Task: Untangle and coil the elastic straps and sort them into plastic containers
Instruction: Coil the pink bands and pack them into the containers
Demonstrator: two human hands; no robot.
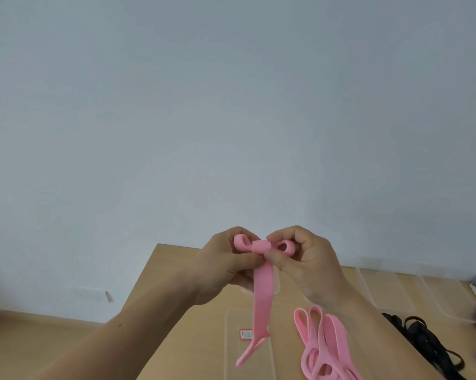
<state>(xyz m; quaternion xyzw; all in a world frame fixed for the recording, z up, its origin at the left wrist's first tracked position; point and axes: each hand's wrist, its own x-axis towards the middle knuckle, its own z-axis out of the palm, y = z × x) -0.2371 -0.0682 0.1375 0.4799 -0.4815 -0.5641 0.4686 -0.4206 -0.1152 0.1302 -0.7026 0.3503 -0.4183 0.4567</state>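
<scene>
Your left hand [225,267] and right hand [308,264] both pinch the strap [261,292], raised above the table [176,297]. It is probably held tight so the folded loops can't spring apart. Its tail hangs free over the near container [232,360], likely ready for wrapping. A pink pile [327,349] lies to the right.

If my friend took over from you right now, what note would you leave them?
Both the left hand and right hand pinch the held pink strap, looped on top, tail hanging.
The table holds loose pink straps, with black straps heaped to their right.
At the back right stand clear containers.
Done: this coil is begun. Left: finish it, box it, then the others.
</scene>
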